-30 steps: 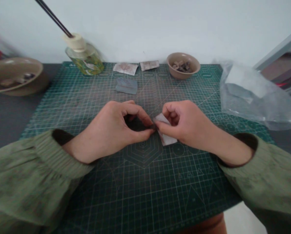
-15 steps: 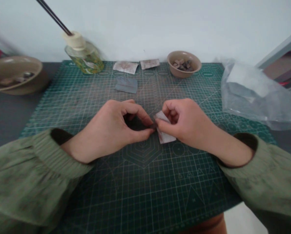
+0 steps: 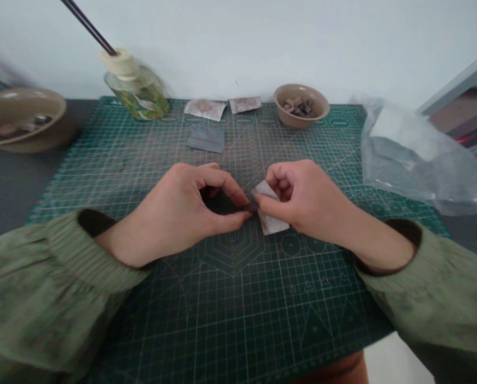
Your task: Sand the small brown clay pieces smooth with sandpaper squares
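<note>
Hands in opposed pinch — left hand [image 3: 182,210] clamped on a small dark piece [image 3: 252,206], right hand [image 3: 302,194] on pale sandpaper [image 3: 274,221].

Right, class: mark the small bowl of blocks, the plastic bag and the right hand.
Small bowl [image 3: 296,121], head view, outer wall below the rim.
Plastic bag [image 3: 454,178], head view, clear right-hand part.
Right hand [image 3: 308,194], head view, back of the hand.

Dim, soft light; slight blur, edges stretched
</note>
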Motion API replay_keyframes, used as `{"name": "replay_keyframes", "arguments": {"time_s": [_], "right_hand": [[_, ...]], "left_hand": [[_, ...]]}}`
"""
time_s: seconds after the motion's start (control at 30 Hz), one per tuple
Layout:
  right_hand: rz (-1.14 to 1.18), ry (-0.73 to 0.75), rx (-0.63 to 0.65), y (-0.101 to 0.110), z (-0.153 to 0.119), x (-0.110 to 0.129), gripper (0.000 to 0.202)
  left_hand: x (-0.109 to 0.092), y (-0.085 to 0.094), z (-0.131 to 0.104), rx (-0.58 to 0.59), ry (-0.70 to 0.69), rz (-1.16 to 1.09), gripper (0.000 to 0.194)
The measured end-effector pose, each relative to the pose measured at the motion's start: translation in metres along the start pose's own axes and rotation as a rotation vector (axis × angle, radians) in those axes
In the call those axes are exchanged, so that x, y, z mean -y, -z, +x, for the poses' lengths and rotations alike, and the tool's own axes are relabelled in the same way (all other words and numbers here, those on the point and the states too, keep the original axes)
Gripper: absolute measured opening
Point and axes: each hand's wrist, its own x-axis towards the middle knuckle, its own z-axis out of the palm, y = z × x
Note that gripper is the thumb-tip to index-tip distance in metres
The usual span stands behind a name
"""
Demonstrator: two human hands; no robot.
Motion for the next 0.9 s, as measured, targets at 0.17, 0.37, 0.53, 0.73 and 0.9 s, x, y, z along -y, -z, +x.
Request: {"name": "replay_keyframes", "arguments": {"time_s": [0.17, 0.37, 0.53, 0.73, 0.9], "right_hand": [[0.008, 0.006, -0.008, -0.0039, 0.0017, 0.0002, 0.024], [-0.003, 0.005, 0.018, -0.0029, 0.001, 0.0006, 0.025], [0.003, 0.017, 0.024, -0.0034, 0.0003, 0.0018, 0.025], [-0.01, 0.02, 0.012, -0.003, -0.0002, 0.0032, 0.024], [-0.041, 0.036, -0.011, -0.0021, -0.001, 0.0018, 0.025]], "left_hand": [[0.0003, -0.0001, -0.0002, -0.003, 0.003, -0.007, 0.005], [-0.0012, -0.0005, 0.0006, -0.002, -0.013, -0.009, 0.002], [-0.0004, -0.0007, 0.0007, -0.008, -0.016, -0.001, 0.002], [-0.0004, -0.0004, 0.0005, -0.006, -0.004, 0.004, 0.003], [-0.0015, 0.0002, 0.0002, -0.008, 0.001, -0.003, 0.004]]}}
